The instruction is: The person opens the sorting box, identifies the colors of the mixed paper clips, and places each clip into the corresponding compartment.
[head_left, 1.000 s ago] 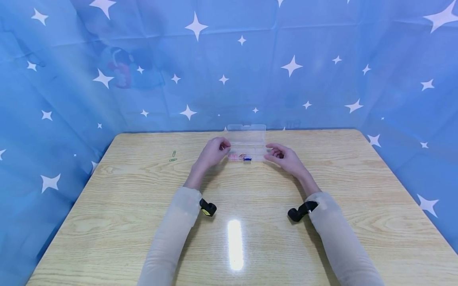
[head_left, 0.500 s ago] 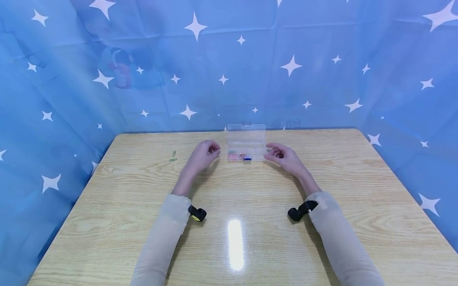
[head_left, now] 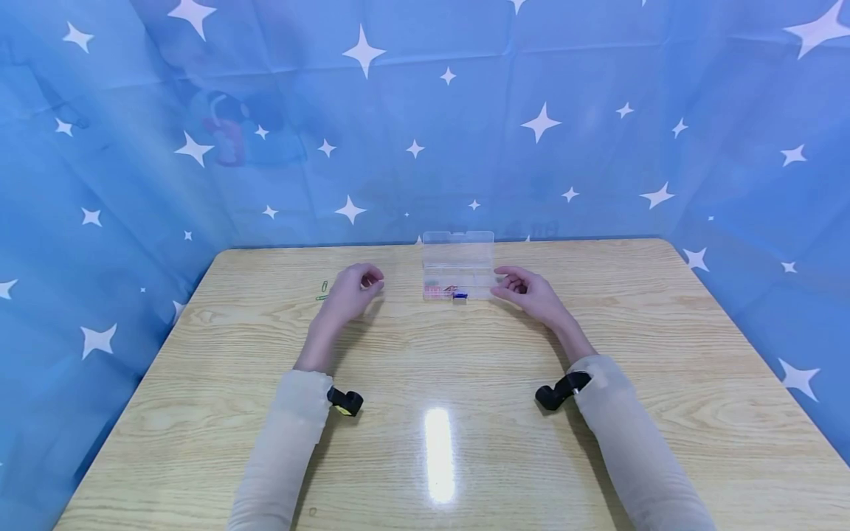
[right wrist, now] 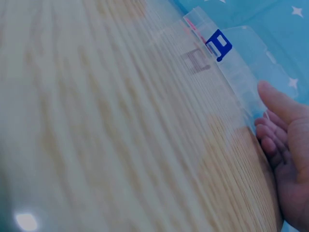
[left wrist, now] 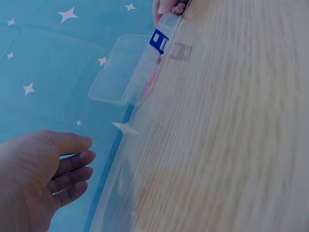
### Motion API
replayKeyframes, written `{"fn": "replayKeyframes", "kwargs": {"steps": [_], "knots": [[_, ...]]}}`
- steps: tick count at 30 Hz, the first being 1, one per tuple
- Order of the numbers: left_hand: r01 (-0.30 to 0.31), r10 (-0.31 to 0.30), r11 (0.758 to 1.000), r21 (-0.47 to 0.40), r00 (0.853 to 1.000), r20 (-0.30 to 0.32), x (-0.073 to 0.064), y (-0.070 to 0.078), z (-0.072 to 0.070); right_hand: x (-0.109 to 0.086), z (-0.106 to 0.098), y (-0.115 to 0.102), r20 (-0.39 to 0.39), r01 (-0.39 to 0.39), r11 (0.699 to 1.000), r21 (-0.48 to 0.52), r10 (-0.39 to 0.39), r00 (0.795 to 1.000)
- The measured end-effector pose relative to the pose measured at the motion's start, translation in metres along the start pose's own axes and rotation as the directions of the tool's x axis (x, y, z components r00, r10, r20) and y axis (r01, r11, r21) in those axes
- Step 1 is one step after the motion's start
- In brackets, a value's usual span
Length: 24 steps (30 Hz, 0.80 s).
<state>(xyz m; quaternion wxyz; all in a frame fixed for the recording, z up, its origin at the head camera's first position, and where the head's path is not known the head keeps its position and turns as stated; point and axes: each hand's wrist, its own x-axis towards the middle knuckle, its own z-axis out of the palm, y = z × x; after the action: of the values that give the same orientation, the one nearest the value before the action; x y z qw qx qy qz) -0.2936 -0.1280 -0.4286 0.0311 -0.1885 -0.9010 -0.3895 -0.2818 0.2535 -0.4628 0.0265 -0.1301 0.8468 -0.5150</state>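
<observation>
A clear plastic box (head_left: 474, 280) stands near the table's far edge, its transparent lid (head_left: 458, 248) raised at the back. Pink and red small items (head_left: 434, 291) lie in its front left part, and a blue latch (head_left: 460, 296) is on its front. My right hand (head_left: 530, 293) is at the box's right end, thumb and fingertips touching or very close to it. Left of the box, my left hand (head_left: 348, 293) holds nothing, its fingers loosely bent. Beside that hand are two green paper clips, one upright clip (head_left: 324, 286) and one lying crosswise (head_left: 322, 298).
The wood-grain table (head_left: 425, 354) ends at a blue curtain (head_left: 425, 184) with white stars. Black wrist cameras, one on the left sleeve (head_left: 345, 402) and another on the right (head_left: 561, 391), hang over the tabletop. A light reflection shows near the front.
My left hand has moved left, away from the box's left end and toward the green paper clips. The right hand and the box have stayed in place.
</observation>
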Motion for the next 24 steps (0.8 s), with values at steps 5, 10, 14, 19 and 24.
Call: {"fn": "replayKeyframes", "kwargs": {"steps": [5,10,14,19,24], "knots": [[0.018,-0.018,1.000,0.004,1.000,-0.011,-0.008,-0.007,-0.009,-0.010,-0.002,-0.029,0.024,-0.006,1.000,0.007,0.006,1.000],[0.030,-0.030,0.999,0.020,0.999,-0.022,-0.014,-0.018,-0.017,-0.013,-0.002,-0.036,0.029,-0.013,1.000,0.015,0.013,0.999],[0.043,-0.043,0.999,0.021,0.998,-0.039,-0.020,-0.026,-0.025,-0.014,-0.001,-0.035,0.031,-0.016,1.000,0.010,0.016,0.999],[0.067,-0.065,0.997,0.027,0.996,-0.066,-0.028,-0.035,-0.036,-0.014,-0.002,-0.036,0.026,-0.016,1.000,0.010,0.016,1.000],[0.086,-0.083,0.996,0.037,0.993,-0.086,-0.034,-0.042,-0.046,-0.013,-0.001,-0.036,0.025,-0.012,1.000,0.011,0.012,1.000]]}}
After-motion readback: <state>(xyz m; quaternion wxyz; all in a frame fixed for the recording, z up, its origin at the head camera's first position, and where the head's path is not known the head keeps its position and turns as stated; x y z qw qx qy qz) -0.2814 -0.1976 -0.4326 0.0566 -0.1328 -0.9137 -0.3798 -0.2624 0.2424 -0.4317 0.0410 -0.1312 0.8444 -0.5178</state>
